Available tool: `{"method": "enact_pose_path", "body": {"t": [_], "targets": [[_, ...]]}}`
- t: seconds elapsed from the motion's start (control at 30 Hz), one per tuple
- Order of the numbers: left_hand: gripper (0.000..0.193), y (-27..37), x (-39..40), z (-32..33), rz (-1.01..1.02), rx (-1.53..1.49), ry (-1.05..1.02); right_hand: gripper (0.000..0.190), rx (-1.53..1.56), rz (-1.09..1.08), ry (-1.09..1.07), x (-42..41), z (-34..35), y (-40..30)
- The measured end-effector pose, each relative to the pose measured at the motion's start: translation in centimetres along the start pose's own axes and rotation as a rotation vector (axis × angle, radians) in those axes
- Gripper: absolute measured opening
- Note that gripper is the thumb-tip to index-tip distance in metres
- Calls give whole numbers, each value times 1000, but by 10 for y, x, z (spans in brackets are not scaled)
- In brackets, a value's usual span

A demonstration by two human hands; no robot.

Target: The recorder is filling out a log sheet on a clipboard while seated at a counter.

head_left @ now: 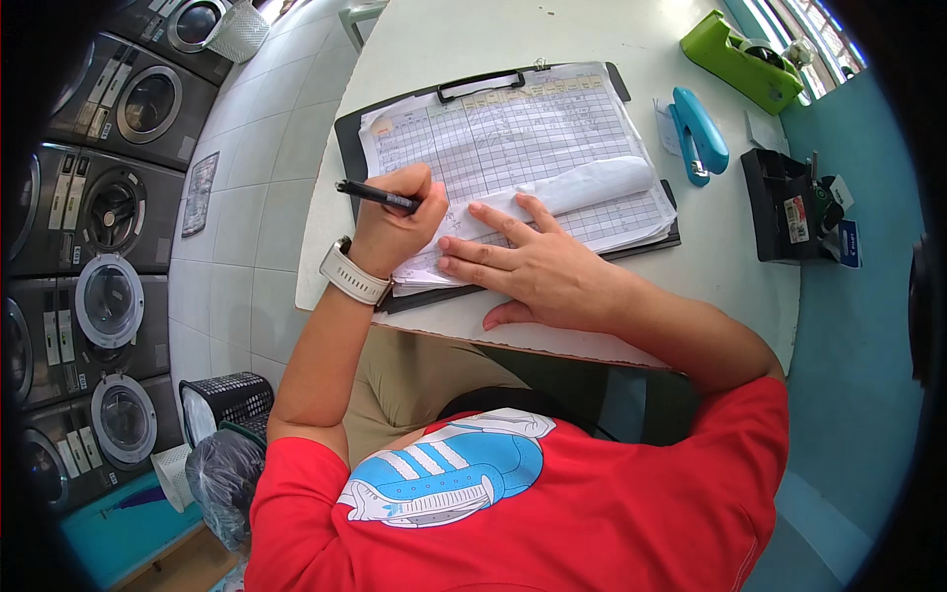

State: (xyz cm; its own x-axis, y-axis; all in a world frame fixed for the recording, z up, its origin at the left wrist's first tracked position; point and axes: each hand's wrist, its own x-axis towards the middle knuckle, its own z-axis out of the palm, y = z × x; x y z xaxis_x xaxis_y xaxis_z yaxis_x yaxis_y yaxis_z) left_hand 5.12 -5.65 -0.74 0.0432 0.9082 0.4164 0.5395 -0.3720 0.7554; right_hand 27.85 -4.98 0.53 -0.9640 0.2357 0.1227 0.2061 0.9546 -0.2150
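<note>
My left hand (403, 226), with a white-strapped watch (354, 275) on the wrist, grips a black pen (376, 194). The pen's back end points left; its tip is hidden by my fingers. Under the hand lie gridded paper sheets (503, 140) with handwriting, stacked on a black clipboard (351, 145) whose wire clip (481, 86) is at the far edge. A curled strip of paper (603, 183) crosses the sheets, folded over on itself. My right hand (544, 270) rests palm down, fingers spread on the lower sheets and the strip's near end, holding nothing.
On the white table (459, 33) at right are a blue stapler (699, 137), a green tape dispenser (740, 63) and a black desk organizer (773, 207) beside a blue wall (851, 170). Front-loading laundry machines (155, 200), some doors ajar, line the left, near a black basket (229, 392).
</note>
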Motion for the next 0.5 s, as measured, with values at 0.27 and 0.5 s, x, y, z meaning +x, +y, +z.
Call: {"method": "enact_pose_path", "body": {"t": [0.27, 0.5], "targets": [[32, 2, -1, -3, -6, -53, -52, 70, -17, -6, 9, -1, 0, 0], [33, 5, -1, -4, -15, -23, -104, 70, -24, -11, 18, -1, 0, 1]]}}
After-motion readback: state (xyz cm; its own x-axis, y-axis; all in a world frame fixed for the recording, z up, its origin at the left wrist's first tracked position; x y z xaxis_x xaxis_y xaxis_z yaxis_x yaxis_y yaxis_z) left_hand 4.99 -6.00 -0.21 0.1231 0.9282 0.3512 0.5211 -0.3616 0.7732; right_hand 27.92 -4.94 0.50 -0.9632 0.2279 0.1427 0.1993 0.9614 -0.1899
